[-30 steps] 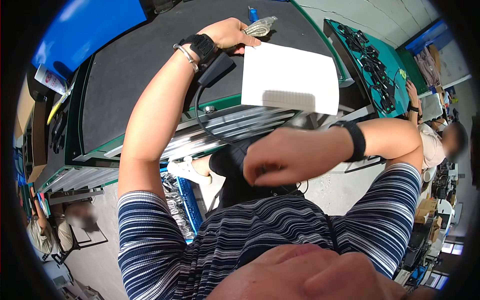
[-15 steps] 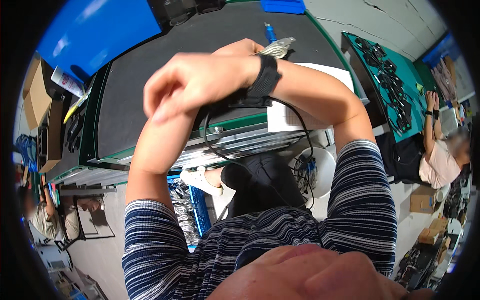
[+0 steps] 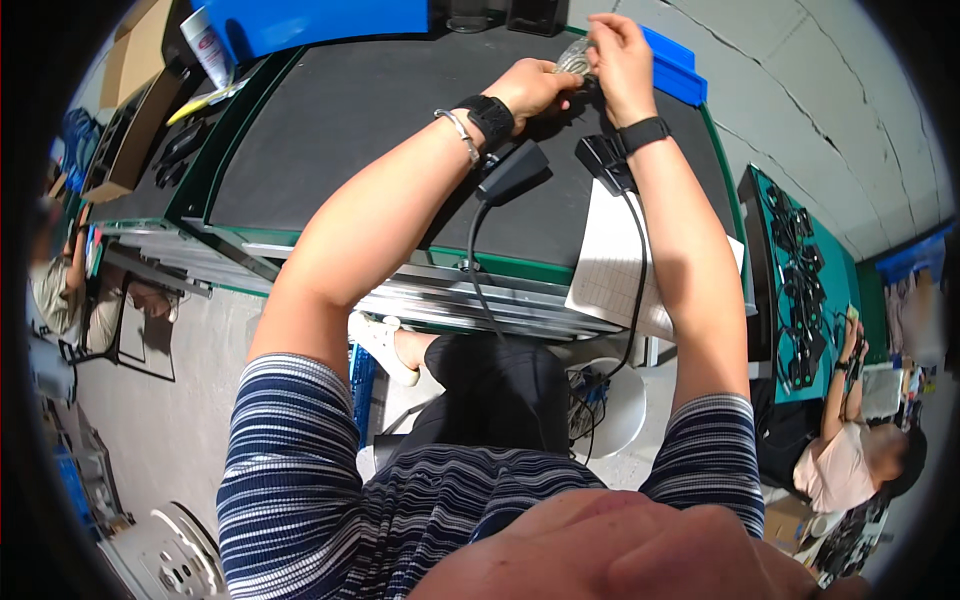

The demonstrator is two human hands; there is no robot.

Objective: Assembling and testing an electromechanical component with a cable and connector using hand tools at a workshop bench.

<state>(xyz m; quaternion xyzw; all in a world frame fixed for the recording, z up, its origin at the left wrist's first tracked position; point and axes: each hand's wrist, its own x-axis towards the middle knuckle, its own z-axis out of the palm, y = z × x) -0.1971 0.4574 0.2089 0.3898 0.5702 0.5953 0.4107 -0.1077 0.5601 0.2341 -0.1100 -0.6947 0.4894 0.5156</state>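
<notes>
At the far side of the black-topped bench, my left hand (image 3: pixel 535 90) is closed on a coiled pale cable bundle (image 3: pixel 573 62). Beside the bundle's right edge is my right hand (image 3: pixel 625 75), its fingers bent but apart and the thumb close against the coil. Whether the right thumb touches the cable is hard to make out. Black straps circle both wrists. Two black boxes on cords, one box (image 3: pixel 515 172) by the left wrist and another box (image 3: pixel 601 163) by the right, hang near the straps.
A gridded paper sheet (image 3: pixel 620 265) lies under my right forearm at the bench's front edge. Blue bins (image 3: pixel 675 65) stand at the far right corner. A spray can (image 3: pixel 207 48) is at the left. Below sits a white bucket (image 3: pixel 612 415); a person works at the right.
My arms have uncrossed and reached farther away. The right hand has moved from over the left forearm to the cable bundle, and the view has shifted.
</notes>
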